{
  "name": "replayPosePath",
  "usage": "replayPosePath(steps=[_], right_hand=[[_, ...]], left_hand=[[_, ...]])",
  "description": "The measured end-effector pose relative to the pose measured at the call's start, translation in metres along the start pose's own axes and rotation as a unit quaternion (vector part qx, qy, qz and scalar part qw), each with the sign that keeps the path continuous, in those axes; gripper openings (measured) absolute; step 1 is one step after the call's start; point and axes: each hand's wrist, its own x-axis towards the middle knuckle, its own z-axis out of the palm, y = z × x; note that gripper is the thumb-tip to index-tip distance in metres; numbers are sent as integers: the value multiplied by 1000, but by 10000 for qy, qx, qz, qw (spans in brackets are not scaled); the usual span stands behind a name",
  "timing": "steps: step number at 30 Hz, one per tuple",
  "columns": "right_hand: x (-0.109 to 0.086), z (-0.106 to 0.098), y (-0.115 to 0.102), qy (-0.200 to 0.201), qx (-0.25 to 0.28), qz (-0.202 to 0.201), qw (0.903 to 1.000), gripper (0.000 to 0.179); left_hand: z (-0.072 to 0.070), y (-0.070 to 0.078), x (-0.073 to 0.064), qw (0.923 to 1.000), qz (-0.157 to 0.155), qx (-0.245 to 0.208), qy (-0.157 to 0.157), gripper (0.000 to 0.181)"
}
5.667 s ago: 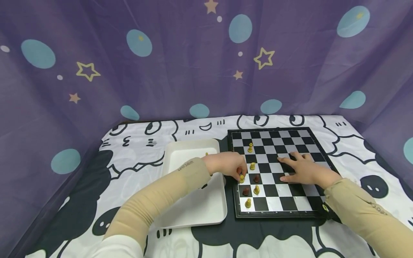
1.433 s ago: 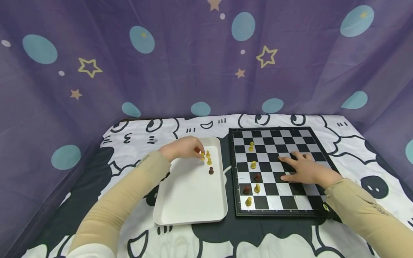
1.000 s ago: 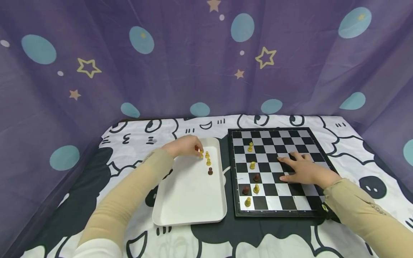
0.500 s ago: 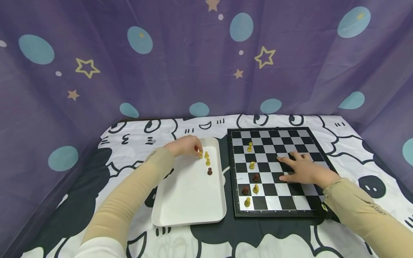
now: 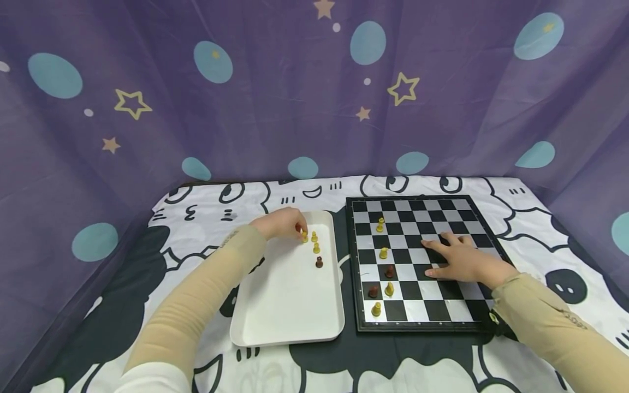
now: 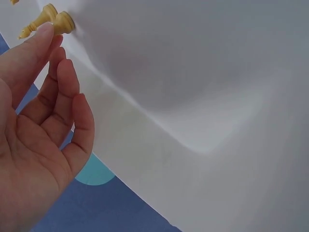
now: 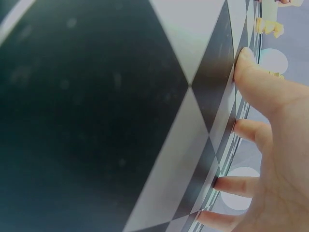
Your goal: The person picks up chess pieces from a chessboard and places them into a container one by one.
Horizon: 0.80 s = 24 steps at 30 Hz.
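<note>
My left hand (image 5: 284, 222) is over the far left part of the white tray (image 5: 287, 316), pinching a yellow chess piece (image 6: 63, 23) between thumb and fingertips. The piece's base is down at the tray floor. Right beside it stands another yellow chess piece (image 5: 314, 237), with a third yellow piece (image 5: 316, 248) and a dark brown chess piece (image 5: 319, 262) in a line nearer the front. My right hand (image 5: 464, 259) rests with fingers spread on the right half of the chessboard (image 5: 417, 327), holding nothing.
On the board's left columns stand several yellow pieces, among them a far one (image 5: 380, 225) and a near corner one (image 5: 376, 309). Two dark brown pieces, one (image 5: 390, 271) slightly farther back, stand among them. The patterned cloth (image 5: 211, 262) covers the table; a purple curtain (image 5: 275, 120) hangs behind.
Over the earlier frames my left hand carried a yellow piece off the board's left edge, leftward into the tray. Lately it has barely moved. The right hand stays on the board.
</note>
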Motion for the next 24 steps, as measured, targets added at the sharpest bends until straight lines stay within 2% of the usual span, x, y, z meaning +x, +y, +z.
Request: replayPosePath(steps=[14, 20, 24], right_hand=[[1, -1, -1, -88, -58, 107, 9999, 89], [0, -2, -1, -91, -60, 104, 9999, 87], [0, -2, -1, -74, -69, 78, 9999, 87]], left_hand=[[-7, -1, -6, 9999, -67, -63, -112, 24], [-14, 1, -10, 9997, 197, 86, 65, 26], [-17, 3, -10, 9991, 364, -62, 209, 29]])
